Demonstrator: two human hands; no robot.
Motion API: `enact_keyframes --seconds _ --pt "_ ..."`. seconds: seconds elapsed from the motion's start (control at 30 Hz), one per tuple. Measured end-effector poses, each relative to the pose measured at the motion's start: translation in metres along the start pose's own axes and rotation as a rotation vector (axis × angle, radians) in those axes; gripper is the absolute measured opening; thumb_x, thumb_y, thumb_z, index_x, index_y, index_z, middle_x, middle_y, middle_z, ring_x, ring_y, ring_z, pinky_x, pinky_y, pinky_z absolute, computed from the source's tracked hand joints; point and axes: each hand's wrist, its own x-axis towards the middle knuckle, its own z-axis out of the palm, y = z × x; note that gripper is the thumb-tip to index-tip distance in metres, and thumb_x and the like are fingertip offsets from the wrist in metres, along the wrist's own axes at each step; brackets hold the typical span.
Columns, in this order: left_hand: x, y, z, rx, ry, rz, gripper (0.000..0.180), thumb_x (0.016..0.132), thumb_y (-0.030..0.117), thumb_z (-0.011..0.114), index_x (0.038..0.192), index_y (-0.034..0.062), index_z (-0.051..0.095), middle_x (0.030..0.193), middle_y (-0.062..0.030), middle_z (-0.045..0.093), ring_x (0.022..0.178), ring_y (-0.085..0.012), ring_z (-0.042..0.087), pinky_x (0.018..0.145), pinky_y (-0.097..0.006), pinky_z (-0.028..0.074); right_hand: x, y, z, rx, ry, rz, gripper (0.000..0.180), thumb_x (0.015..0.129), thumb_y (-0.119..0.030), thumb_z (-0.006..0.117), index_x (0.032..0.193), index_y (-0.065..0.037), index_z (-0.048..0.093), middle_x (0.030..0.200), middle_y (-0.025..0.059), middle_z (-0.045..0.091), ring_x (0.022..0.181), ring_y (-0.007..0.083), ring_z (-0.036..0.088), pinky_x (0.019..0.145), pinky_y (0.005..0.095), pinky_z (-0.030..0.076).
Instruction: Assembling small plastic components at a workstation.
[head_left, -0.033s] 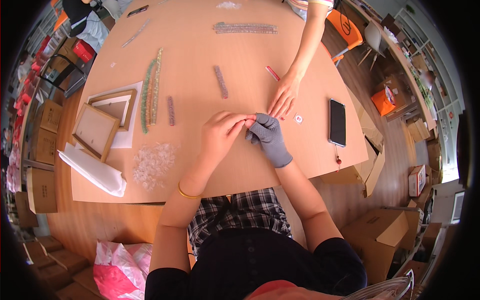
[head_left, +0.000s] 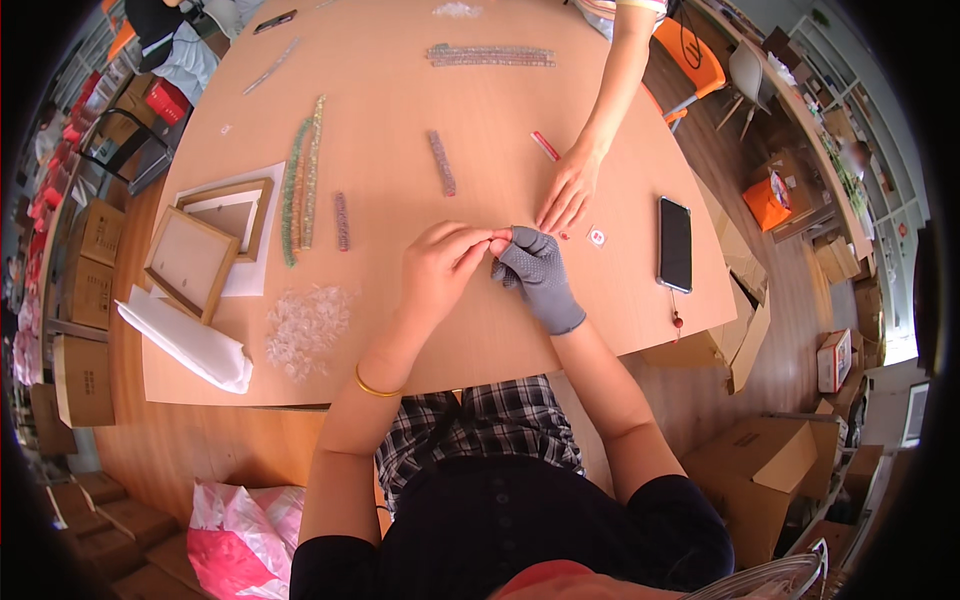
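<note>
Over the table, my two hands meet fingertip to fingertip. My left hand, bare with a gold bangle on the wrist, is closed in a pinch. Its fingertips touch those of my right hand, which wears a grey dotted fingerless glove and is closed too. Anything between the fingers is hidden or too small to make out. Just beyond the glove, another person's hand rests flat on the table. By its fingertips lie a small red piece and a small white square with a red mark.
Short purplish beaded-looking strips and longer green and yellow strips lie beyond my hands. To the left are wooden frames, a white roll and a heap of clear plastic bits. A phone lies right.
</note>
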Motion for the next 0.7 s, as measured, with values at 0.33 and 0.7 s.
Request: enact_keyframes --seconds 0.33,0.7 --pt "0.003 0.006 -0.007 0.284 0.013 0.298 0.014 0.075 0.002 0.075 0.081 0.0074 0.065 0.078 -0.0045 0.064 0.069 -0.0217 0.064 0.059 -0.033 0.052 0.004 0.014 -0.003 0.416 -0.126 0.155 0.011 0.091 -0.014 0.074 0.097 -0.005 0.071 0.081 -0.0007 0.069 0.065 0.0045 0.059 0.057 0.0187 0.043" --pt "-0.005 0.015 -0.004 0.285 0.061 0.288 0.013 0.078 -0.003 0.075 0.088 0.0019 0.068 0.087 -0.0083 0.067 0.075 -0.0242 0.067 0.063 -0.033 0.055 0.001 0.006 0.003 0.737 -0.061 0.137 0.008 0.097 -0.007 0.064 0.103 -0.002 0.066 0.087 0.0055 0.069 0.071 0.0074 0.059 0.064 0.0206 0.048"
